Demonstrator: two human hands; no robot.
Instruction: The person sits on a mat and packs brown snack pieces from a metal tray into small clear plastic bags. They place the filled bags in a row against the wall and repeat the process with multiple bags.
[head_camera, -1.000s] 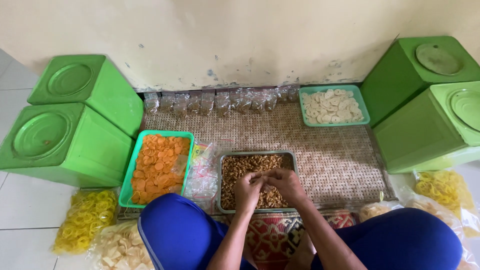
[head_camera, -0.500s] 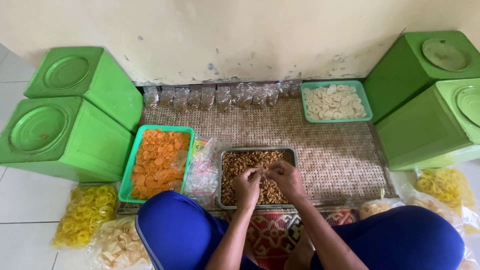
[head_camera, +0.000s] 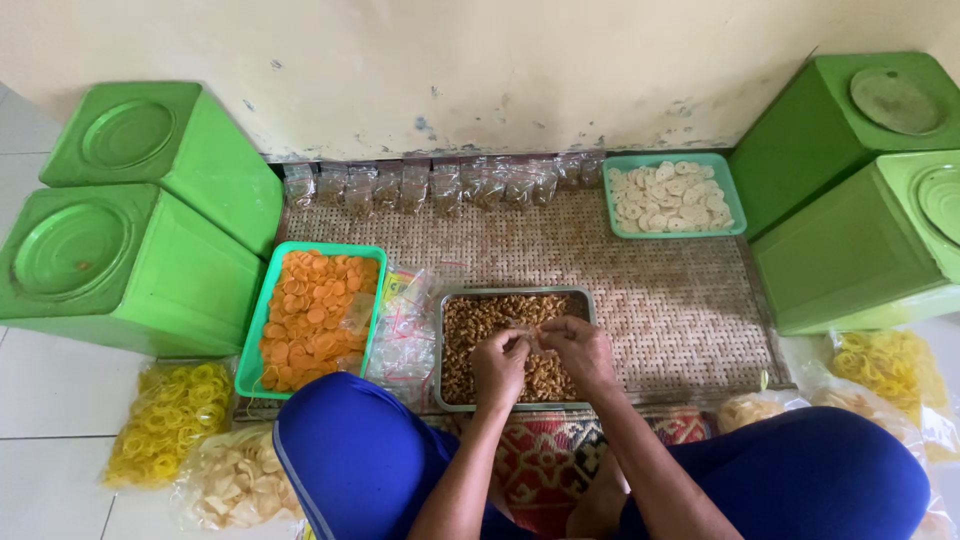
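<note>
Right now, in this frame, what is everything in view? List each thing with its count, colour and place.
Square tin containers with round lids: four, green, two at each side.
Woven mat: one, tan, on the floor by the wall.
Metal tray of brown snack pieces: one, grey, mat centre, under both hands.
Plastic tray of orange chips: one, green, left of the metal tray.
Plastic tray of pale round crackers: one, teal, by the wall.
Small filled clear bags: a row along the wall.
Empty clear bags: a pile between the two near trays.
Bags of yellow ring crackers: two, outer corners.
Left hand, right hand: over the metal tray, fingers pinched together.
</note>
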